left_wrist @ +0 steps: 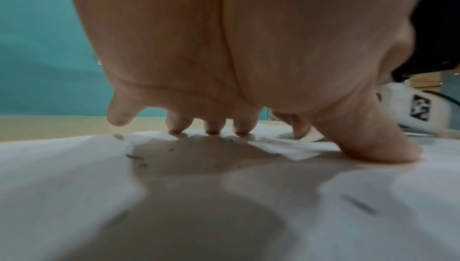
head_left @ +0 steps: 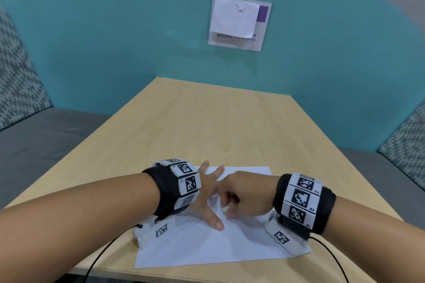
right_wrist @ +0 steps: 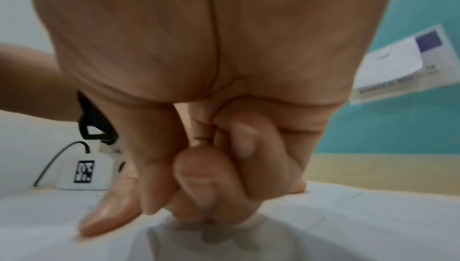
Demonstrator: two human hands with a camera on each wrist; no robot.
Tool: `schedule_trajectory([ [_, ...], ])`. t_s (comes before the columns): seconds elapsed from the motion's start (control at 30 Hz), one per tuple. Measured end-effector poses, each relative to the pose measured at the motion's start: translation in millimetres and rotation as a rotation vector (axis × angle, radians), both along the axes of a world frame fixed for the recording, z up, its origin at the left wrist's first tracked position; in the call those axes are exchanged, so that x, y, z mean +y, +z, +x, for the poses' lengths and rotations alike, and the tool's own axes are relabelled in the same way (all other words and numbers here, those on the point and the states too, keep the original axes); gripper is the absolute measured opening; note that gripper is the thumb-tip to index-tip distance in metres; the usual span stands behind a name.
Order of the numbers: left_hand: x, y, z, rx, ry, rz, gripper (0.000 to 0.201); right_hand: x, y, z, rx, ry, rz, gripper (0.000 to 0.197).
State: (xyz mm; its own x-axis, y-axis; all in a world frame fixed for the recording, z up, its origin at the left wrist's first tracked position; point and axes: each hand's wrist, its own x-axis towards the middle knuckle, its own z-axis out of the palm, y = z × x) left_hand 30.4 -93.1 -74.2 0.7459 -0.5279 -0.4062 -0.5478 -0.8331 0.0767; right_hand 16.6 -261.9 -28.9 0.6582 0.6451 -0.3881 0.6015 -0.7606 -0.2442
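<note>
A white sheet of paper (head_left: 207, 250) lies on the wooden table (head_left: 207, 122) near its front edge, flecked with small dark crumbs (left_wrist: 134, 156). My left hand (head_left: 207, 193) is spread on the sheet, its fingertips (left_wrist: 212, 127) and thumb (left_wrist: 373, 143) pressing down. My right hand (head_left: 243, 193) is just to its right, touching it. Its fingers (right_wrist: 219, 182) are bunched and curled down onto the paper (right_wrist: 348, 216). They seem to pinch a small white object (head_left: 226, 208), mostly hidden by the hand.
The table's far end butts against a teal wall bearing a paper-covered sign (head_left: 239, 23). Grey benches (head_left: 34, 145) with patterned backs flank the table on both sides. Black cables (head_left: 99, 257) run from the wrist cameras (head_left: 161, 231) over the front edge.
</note>
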Motion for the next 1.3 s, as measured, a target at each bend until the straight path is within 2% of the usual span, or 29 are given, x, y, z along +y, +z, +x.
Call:
schedule_trajectory([
  [0.1, 0, -2, 2, 0.01, 0.002, -0.003, 0.109, -7, 7, 15, -0.07, -0.073, -0.018, 0.014],
  [0.17, 0, -3, 2, 0.013, 0.01, -0.005, 0.113, -12, 7, 22, -0.099, -0.108, -0.019, 0.009],
  [0.33, 0, -2, 2, 0.001, -0.002, 0.016, 0.105, -4, 0, 9, 0.011, -0.013, 0.014, 0.01],
  [0.47, 1, -5, 3, -0.004, -0.002, -0.024, 0.115, -14, 9, 29, -0.093, -0.123, -0.014, 0.007],
  [0.6, -1, -2, 2, -0.007, 0.005, 0.02, 0.109, -4, -1, 7, -0.016, -0.025, -0.001, 0.012],
  [0.7, -1, 0, 0, -0.011, -0.005, 0.01, 0.11, -8, 5, 17, -0.067, -0.072, -0.018, 0.014],
  [0.77, 0, -1, 0, -0.007, -0.004, -0.011, 0.112, -12, 9, 24, -0.106, -0.121, -0.025, 0.009],
  [0.93, 2, -5, 4, -0.008, 0.005, 0.007, 0.11, -4, 2, 7, -0.007, -0.014, -0.008, 0.016],
  [1.07, 1, -5, 3, -0.005, 0.001, -0.017, 0.114, -12, 10, 28, -0.094, -0.115, -0.032, 0.009],
  [1.23, 0, -2, 2, 0.004, 0.001, 0.001, 0.109, -3, -1, 5, -0.015, 0.009, -0.032, 0.016],
  [1.3, 0, 1, 0, -0.001, -0.005, -0.006, 0.11, -8, 3, 14, -0.037, -0.026, -0.032, 0.019],
])
